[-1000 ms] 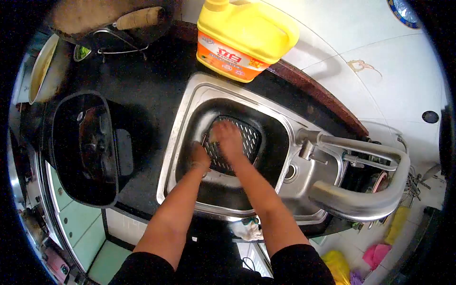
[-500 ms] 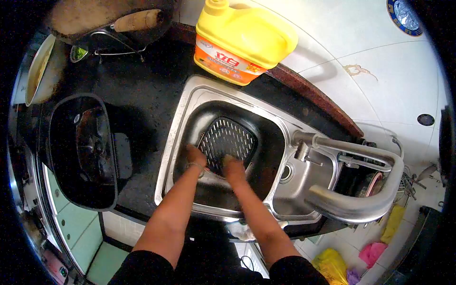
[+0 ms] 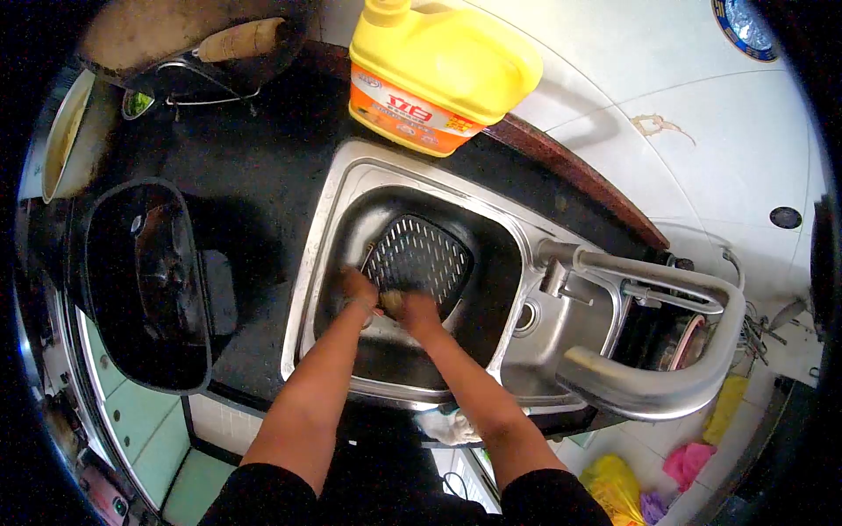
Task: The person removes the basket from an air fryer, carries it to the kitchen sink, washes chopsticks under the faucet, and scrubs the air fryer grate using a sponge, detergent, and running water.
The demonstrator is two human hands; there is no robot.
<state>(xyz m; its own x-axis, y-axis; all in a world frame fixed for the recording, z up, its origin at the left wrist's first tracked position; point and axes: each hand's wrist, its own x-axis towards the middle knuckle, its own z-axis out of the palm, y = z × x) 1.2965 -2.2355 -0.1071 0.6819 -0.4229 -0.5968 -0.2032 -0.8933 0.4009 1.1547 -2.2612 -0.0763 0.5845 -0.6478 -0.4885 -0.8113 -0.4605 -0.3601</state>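
Observation:
A black slotted tray (image 3: 421, 254) lies in the large basin of the steel sink (image 3: 303, 289). My left hand (image 3: 354, 287) is closed on the tray's left edge. Near the tray's lower edge, my right hand (image 3: 416, 314) is closed round a small yellowish item (image 3: 391, 301), perhaps a sponge, which is blurred and mostly hidden by the fingers.
A yellow detergent jug (image 3: 438, 70) stands behind the sink. The thick curved faucet (image 3: 649, 381) reaches over the small right basin (image 3: 548, 342). A black bin-like container (image 3: 197, 289) sits on the counter at left. A wooden-handled pan (image 3: 241, 39) is at the upper left.
My right hand has moved from the tray's upper middle down to its lower edge, then a little left. My left hand stays at the left edge. The whole view has shifted slightly.

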